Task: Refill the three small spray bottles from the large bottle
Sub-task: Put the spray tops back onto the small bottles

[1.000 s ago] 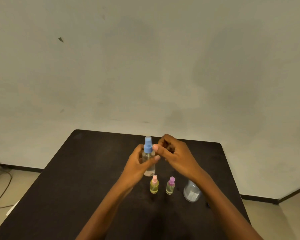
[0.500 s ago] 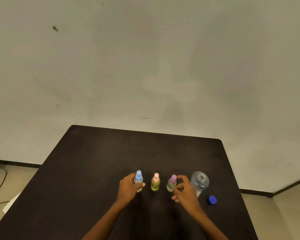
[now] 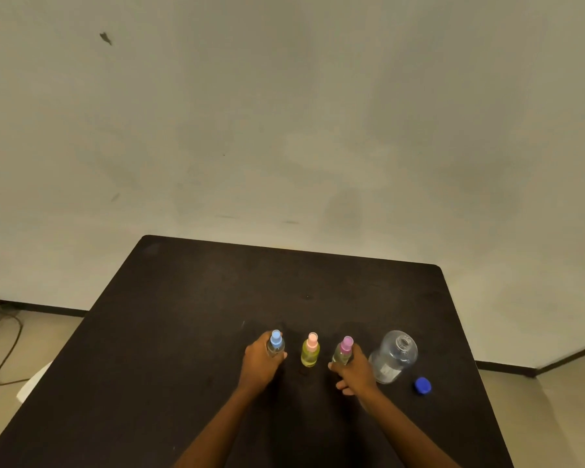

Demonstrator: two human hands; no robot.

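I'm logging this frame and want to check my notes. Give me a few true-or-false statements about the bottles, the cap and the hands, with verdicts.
1. The left hand grips the blue-capped bottle. True.
2. The large bottle has its cap on. False: its mouth is open, and the blue cap lies on the table beside it.
3. The pink-capped bottle stands upright between the other two small ones, with no hand on it. True.
4. The right hand holds the large bottle. False: it grips the purple-capped bottle.
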